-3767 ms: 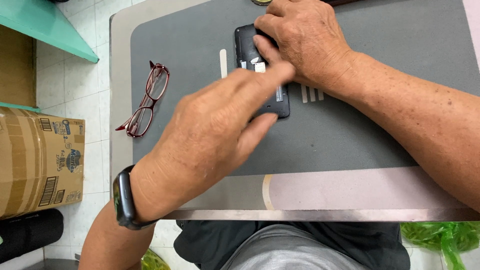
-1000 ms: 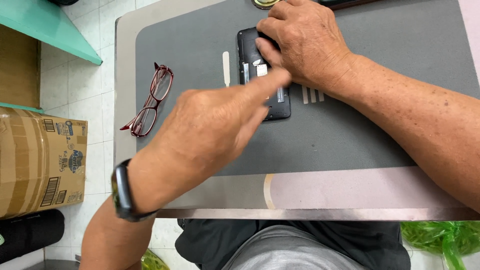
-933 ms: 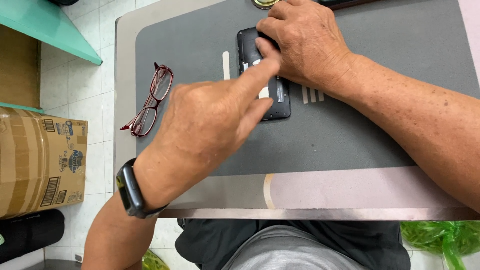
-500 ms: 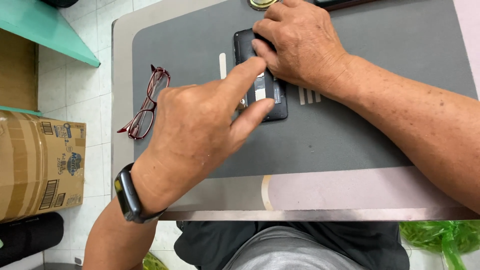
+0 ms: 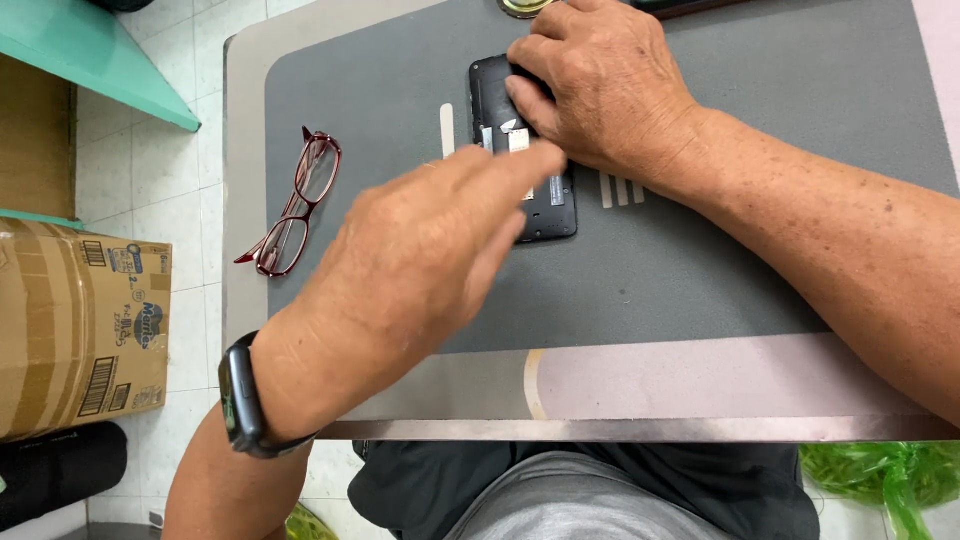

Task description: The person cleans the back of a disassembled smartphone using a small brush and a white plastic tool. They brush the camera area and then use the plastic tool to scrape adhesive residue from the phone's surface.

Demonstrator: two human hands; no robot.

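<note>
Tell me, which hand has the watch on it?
The left hand, the one reaching across to the black phone. A dark watch wraps its wrist. The right hand, holding the phone down, has a bare wrist.

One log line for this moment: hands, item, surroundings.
left hand: fingertips on opened black phone | right hand: pressing phone's top | grey mat | red-framed glasses left of phone

The left hand (image 5: 420, 240) is stretched forward, palm down, fingers extended and slightly blurred; a dark band is worn on its wrist. The right hand (image 5: 600, 85) is laid palm down, fingers curled, forearm angled in from the right.
</note>
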